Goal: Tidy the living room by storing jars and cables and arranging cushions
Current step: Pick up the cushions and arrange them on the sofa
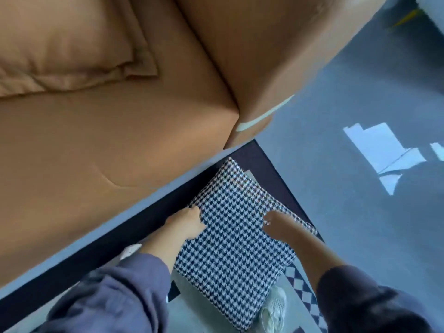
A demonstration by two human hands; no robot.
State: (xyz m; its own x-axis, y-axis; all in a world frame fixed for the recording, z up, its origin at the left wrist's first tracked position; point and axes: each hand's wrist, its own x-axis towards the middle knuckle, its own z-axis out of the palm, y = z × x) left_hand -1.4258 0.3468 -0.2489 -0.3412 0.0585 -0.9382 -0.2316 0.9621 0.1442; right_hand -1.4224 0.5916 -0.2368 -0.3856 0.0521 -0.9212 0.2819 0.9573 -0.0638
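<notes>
We see a tan sofa (120,140) filling the upper left, its seat smooth but for one crease near the front edge. Its armrest (264,56) rises at the right, with a pale strip (264,115) across its lower corner. Beyond lies a glossy grey floor (348,224) with bright white patches (382,150). In front of the sofa is a dark-bordered rug (264,155) with a checked band (303,290), and a white shoe (274,307) rests on it.

No readable text, labels, brands, numbers (frame motion-blurred throughout).
</notes>
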